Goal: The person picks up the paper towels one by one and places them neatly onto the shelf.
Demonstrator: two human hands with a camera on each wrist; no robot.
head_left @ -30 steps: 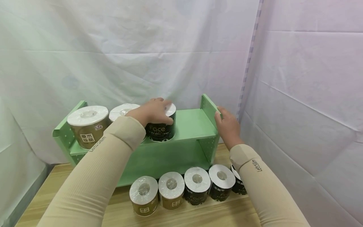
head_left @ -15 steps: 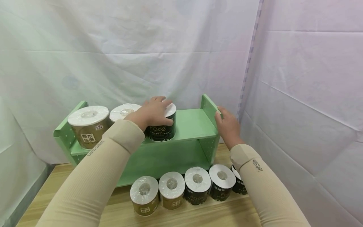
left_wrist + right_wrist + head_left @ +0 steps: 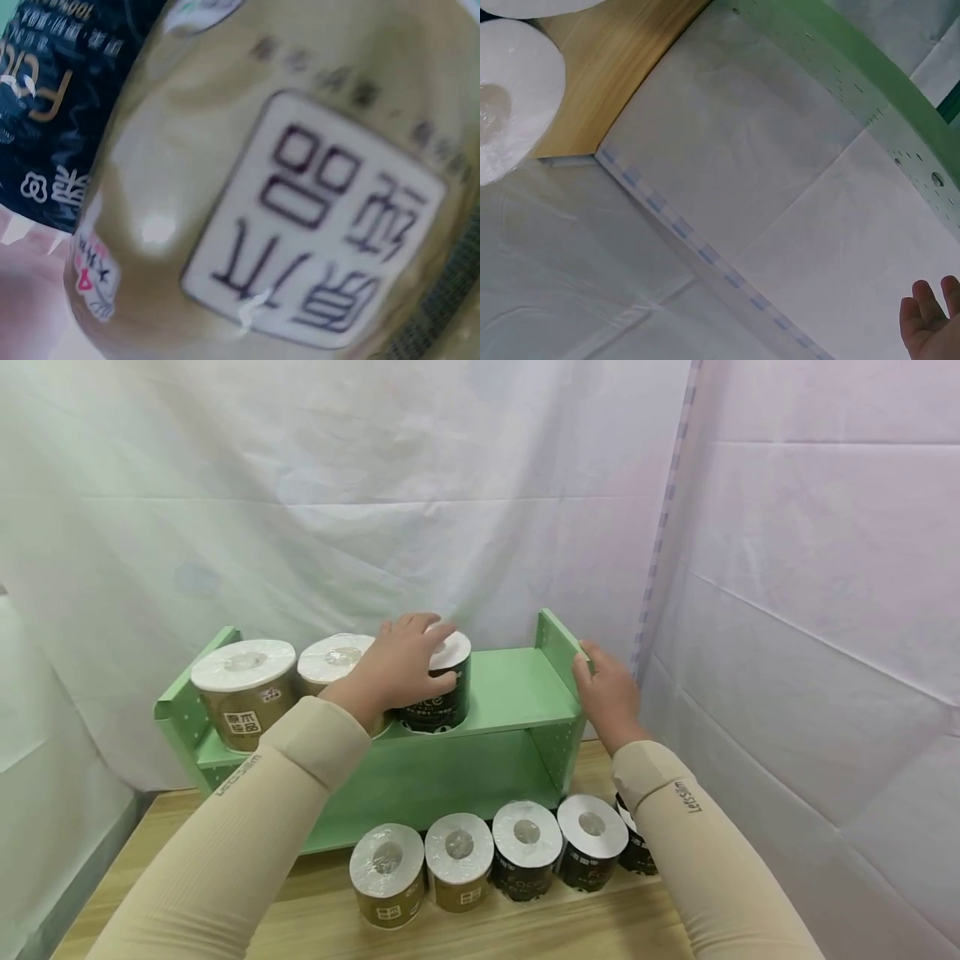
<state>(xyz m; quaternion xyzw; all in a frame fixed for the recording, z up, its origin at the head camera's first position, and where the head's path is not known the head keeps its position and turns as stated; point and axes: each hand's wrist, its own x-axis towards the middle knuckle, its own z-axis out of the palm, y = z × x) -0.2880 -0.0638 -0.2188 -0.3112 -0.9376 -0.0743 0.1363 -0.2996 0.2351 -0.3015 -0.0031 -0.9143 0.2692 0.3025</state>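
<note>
My left hand (image 3: 396,664) spans a black-wrapped toilet roll (image 3: 437,713) on the green shelf's upper board, thumb across its front and fingers over its top. In the left wrist view a gold-wrapped toilet roll (image 3: 300,225) fills most of the picture, the black roll (image 3: 52,112) beside it; part of the hand is a pale blur at the lower left. My right hand (image 3: 609,697) grips the edge of the green shelf's right side panel (image 3: 561,653). The right wrist view catches that hand's fingertips (image 3: 930,311) low at the right, below the perforated green panel (image 3: 855,97).
Two gold-wrapped rolls stand on the upper board, one (image 3: 243,697) at the left end and another (image 3: 326,664) partly behind the left hand. Several gold and black rolls (image 3: 528,856) line the wooden table (image 3: 330,918) before the shelf. White sheeting (image 3: 480,460) hangs behind and at the sides.
The left hand slips slightly left along the black roll, covering more of its front lettering. The right hand stays on the side panel. The head view shifts a little.
</note>
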